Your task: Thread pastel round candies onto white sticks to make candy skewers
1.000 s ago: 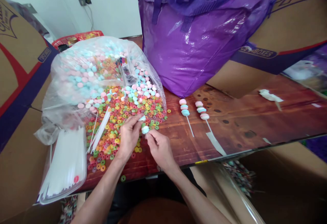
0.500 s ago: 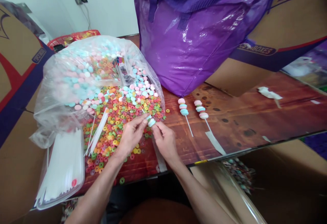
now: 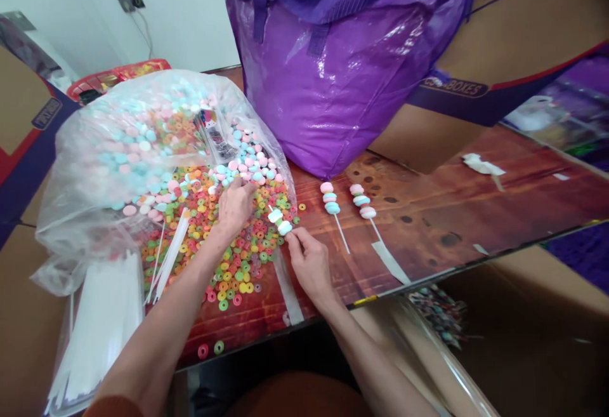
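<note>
My right hand (image 3: 309, 263) pinches a thin white stick carrying pale green and blue candy discs (image 3: 280, 221), held just above the wooden table (image 3: 428, 220). My left hand (image 3: 234, 204) reaches into the heap of small coloured ring candies (image 3: 223, 226) near the pink and blue disc candies (image 3: 247, 163), fingers curled down onto them; what they pinch is hidden. Both heaps spill from a big clear plastic bag (image 3: 118, 150). Two finished candy sticks (image 3: 332, 204) (image 3: 362, 204) lie side by side to the right.
A large purple bag (image 3: 342, 68) stands behind. Cardboard boxes (image 3: 514, 36) flank the table on both sides. A clear packet of white sticks (image 3: 99, 322) hangs off the left front edge. Loose white sticks (image 3: 171, 252) lie among the rings. Paper scraps (image 3: 480, 164) sit at right.
My left hand let go of the candy stick and moved up-left into the candy heap. My right hand kept the stick. The camera view shifted right.
</note>
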Demonstrator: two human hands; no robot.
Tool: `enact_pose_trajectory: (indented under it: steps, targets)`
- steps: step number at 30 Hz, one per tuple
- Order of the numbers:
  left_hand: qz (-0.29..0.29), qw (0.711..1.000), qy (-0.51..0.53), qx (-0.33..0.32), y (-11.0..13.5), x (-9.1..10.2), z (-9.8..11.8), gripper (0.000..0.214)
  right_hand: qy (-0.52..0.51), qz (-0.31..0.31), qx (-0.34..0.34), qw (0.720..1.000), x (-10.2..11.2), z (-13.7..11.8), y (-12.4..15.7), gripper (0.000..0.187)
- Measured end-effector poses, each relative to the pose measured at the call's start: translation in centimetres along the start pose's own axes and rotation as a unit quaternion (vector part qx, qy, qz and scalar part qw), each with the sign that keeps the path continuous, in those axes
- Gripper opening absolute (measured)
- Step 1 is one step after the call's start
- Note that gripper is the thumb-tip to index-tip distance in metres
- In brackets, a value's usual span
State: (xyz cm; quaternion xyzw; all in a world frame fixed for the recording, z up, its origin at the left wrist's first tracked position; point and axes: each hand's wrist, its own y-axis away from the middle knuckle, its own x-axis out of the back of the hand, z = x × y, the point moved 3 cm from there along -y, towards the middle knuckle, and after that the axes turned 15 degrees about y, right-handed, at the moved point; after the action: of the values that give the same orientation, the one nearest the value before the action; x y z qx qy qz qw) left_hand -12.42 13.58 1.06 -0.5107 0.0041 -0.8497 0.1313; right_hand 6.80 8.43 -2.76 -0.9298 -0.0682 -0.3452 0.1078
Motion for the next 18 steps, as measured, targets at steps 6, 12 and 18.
enact_pose_trajectory:
  steps: [6, 12, 18]
  targets:
    - [0.020, 0.998, 0.060, -0.033, -1.2, -0.5, 0.4, 0.028, -0.006, 0.004, 0.000, 1.000, 0.1, 0.0, 0.0, 0.029]
    - [-0.044, 0.997, -0.008, -0.067, -2.3, -1.9, 1.6, 0.029, -0.017, 0.006, -0.005, 1.000, 0.0, 0.2, 0.0, 0.030]
    - [-0.043, 0.996, -0.031, -0.066, -1.4, -1.8, 1.5, 0.027, -0.017, 0.006, -0.011, 1.000, 0.0, 0.1, 0.0, 0.029]
